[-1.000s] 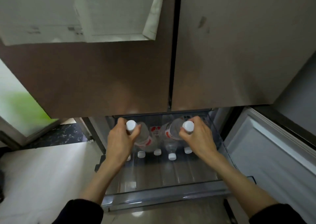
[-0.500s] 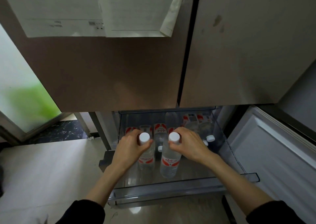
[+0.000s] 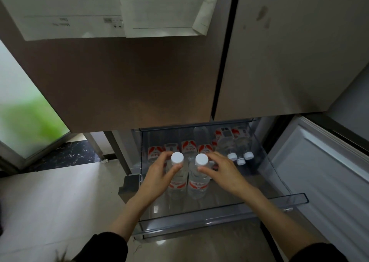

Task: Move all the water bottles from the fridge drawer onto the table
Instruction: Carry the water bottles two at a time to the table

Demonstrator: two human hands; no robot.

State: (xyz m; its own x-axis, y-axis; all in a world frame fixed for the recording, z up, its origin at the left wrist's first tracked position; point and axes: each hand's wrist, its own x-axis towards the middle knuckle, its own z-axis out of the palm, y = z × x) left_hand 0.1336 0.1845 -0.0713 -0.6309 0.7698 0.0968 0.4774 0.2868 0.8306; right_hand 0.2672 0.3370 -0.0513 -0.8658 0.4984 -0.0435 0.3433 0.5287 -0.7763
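Bottles: left hand (image 3: 159, 174) grips one (image 3: 177, 174) by the neck, right hand (image 3: 223, 172) another (image 3: 199, 177). Lift both straight up so they clear the drawer's (image 3: 219, 215) front lip.

Water bottles (image 3: 196, 181) are clear plastic with white caps (image 3: 177, 158) and red-and-white labels (image 3: 198, 185). Fridge doors (image 3: 139, 82) are a brownish bronze, with white printed papers (image 3: 79, 10) stuck up top. The drawer (image 3: 219, 207) is see-through. Floor (image 3: 50, 201) is pale beige, with a black marbled strip (image 3: 65, 156). Sleeves (image 3: 103, 247) are black.
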